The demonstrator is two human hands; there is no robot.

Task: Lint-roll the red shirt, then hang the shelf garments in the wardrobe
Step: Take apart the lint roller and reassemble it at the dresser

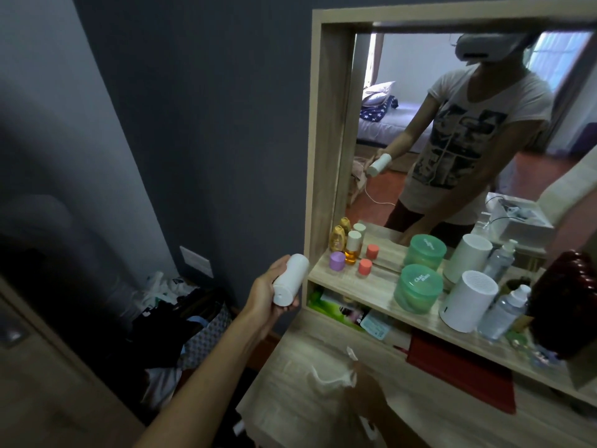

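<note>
Ahead of you on the right, a mirror (pixel 452 124) rises over a wooden dresser (pixel 290 399), its shelf (pixel 355 282) crowded with a green tub (pixel 416 289), a white speaker (pixel 468 302) and small bottles (pixel 350 250). Your left hand (pixel 268 295) grips the white lint roller (pixel 289 279), held just left of the shelf's near end. Your right hand (pixel 365 383) is blurred low over the dresser top; I cannot tell its grip.

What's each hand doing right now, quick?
Left hand: grips the white lint roller.
Right hand: blurred over the white cloth; grip cannot be told.
</note>
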